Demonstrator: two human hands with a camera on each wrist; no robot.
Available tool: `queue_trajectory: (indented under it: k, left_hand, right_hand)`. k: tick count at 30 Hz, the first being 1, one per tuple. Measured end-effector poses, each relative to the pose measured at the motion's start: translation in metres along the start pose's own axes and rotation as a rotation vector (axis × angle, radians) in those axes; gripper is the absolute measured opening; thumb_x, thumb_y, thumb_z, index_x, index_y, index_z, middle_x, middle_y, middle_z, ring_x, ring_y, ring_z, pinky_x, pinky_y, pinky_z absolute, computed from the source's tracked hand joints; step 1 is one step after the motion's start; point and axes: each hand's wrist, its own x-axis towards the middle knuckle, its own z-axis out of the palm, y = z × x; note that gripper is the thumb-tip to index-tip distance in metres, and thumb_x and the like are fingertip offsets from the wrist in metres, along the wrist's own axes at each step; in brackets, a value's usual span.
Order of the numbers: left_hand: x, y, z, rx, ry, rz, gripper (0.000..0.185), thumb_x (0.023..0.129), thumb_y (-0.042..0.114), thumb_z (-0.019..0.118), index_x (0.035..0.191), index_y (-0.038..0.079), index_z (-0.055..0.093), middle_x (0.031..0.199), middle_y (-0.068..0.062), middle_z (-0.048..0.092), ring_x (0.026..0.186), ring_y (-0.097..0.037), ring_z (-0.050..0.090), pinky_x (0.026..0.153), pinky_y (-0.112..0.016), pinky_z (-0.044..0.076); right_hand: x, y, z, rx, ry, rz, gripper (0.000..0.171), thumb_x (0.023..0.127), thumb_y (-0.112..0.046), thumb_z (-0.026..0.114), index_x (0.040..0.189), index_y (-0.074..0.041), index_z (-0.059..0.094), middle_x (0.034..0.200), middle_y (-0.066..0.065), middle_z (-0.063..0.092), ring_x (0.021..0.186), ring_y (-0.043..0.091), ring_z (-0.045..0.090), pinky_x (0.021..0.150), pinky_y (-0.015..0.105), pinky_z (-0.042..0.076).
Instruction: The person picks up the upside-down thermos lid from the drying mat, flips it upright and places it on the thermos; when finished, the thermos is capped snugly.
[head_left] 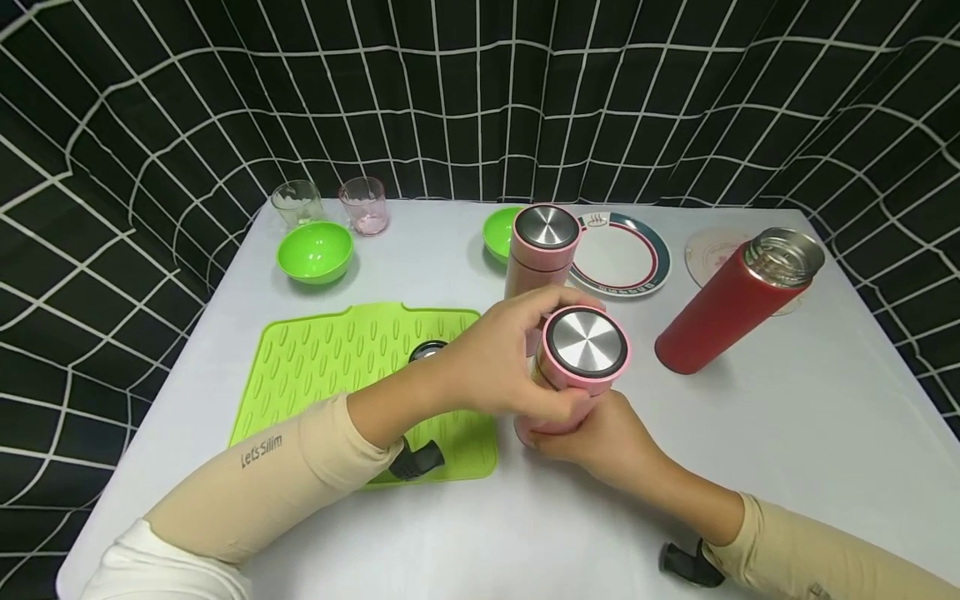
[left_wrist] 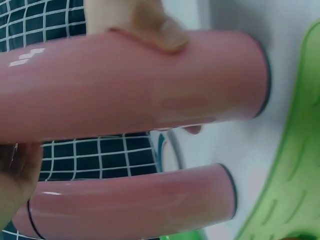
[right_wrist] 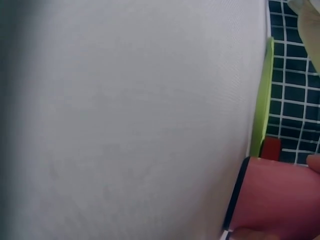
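both forearms, in beige sleeves, come in from the near edge and meet at the pink flask, which stands upright on the white table between the hands. right hand is wrapped low around the flask's body, fingers curled under and behind it, holding it steady. left hand reaches across from the other side, fingers and thumb curled round the upper part just below the steel-topped lid; from the left wrist view a fingertip presses on the pink wall.

just beyond the left hand's fingers stands a second pink flask, lid on, near but apart from the held one. under the left forearm lies a green ribbed mat, with a small dark metal-rimmed piece on it partly hidden by the wrist. well off to the right of the right hand a red flask stands open, with no lid. beyond the hands are two green bowls, two small glasses and a plate.

to handle it well, i judge the lower hand should clamp the body firmly and keep the base flat on the table, while the upper hand keeps an even grip round the cap and works squarely, not tilting it toward the flask behind.
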Motion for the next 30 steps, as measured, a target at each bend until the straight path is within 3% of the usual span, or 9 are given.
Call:
queue_trajectory:
  k: [3,7,12,16,22,26,30]
  left_hand:
    - [-0.0006,-0.0006,0.0009,-0.023,-0.018,0.025,0.074,0.07,0.012,0.082,0.134,0.006,0.046,0.123,-0.001,0.055,0.111,-0.01,0.054,0.099,-0.028,0.043]
    - [-0.0014,-0.0004,0.0024,0.028,0.037,0.005,0.076,0.067,0.019,0.088,0.128,0.007,0.045,0.122,0.0,0.052,0.107,-0.008,0.054,0.096,-0.027,0.045]
    - [0.0,-0.0024,0.0012,-0.053,-0.005,0.047,0.075,0.069,0.011,0.083,0.133,0.006,0.045,0.121,0.001,0.056,0.109,-0.011,0.055,0.098,-0.03,0.045]
    - [-0.0003,-0.0026,0.0018,-0.008,0.018,0.033,0.08,0.068,0.016,0.087,0.131,0.008,0.04,0.123,0.001,0.05,0.109,-0.009,0.053,0.097,-0.027,0.044]
    - [-0.0002,-0.0024,-0.0002,-0.059,-0.015,0.04,0.074,0.07,0.011,0.084,0.133,0.005,0.046,0.122,-0.001,0.056,0.109,-0.01,0.055,0.098,-0.03,0.045]
    - [-0.0021,-0.0018,0.003,-0.044,0.051,0.035,0.079,0.067,0.014,0.088,0.129,0.007,0.04,0.123,-0.002,0.05,0.109,-0.01,0.055,0.098,-0.028,0.044]
    - [-0.0048,-0.003,0.0068,-0.143,0.059,0.066,0.08,0.069,0.005,0.082,0.13,0.006,0.03,0.124,-0.007,0.052,0.111,-0.014,0.057,0.101,-0.031,0.044]
  right_hand:
    - [-0.0007,-0.0047,0.0002,0.006,0.0,0.002,0.039,0.068,0.004,0.084,0.096,-0.011,0.061,0.085,-0.001,0.064,0.074,0.017,0.058,0.066,0.028,0.051]
    - [-0.0008,-0.0052,0.0009,-0.003,0.016,0.01,0.045,0.067,0.003,0.085,0.101,-0.011,0.061,0.091,-0.002,0.064,0.079,0.016,0.059,0.069,0.028,0.051]
    - [0.0011,-0.0035,0.0011,-0.03,0.02,0.008,0.041,0.067,0.001,0.086,0.096,-0.012,0.06,0.085,-0.002,0.062,0.076,0.017,0.057,0.066,0.028,0.05]
    - [0.0013,-0.0031,0.0002,-0.036,0.02,0.004,0.044,0.068,0.001,0.086,0.1,-0.013,0.059,0.09,-0.003,0.063,0.078,0.016,0.057,0.068,0.028,0.05]
    - [0.0035,-0.0025,-0.0009,-0.004,-0.006,-0.048,0.042,0.068,0.003,0.085,0.096,-0.014,0.059,0.085,-0.001,0.062,0.076,0.017,0.057,0.067,0.03,0.05]
    - [0.004,-0.0014,-0.0011,0.005,-0.01,-0.044,0.044,0.067,0.003,0.086,0.098,-0.015,0.06,0.088,-0.002,0.063,0.078,0.017,0.058,0.069,0.029,0.05]
    - [0.0033,-0.0003,-0.0022,-0.019,-0.01,-0.056,0.041,0.067,0.003,0.086,0.094,-0.012,0.06,0.083,-0.002,0.062,0.075,0.017,0.058,0.067,0.029,0.05]
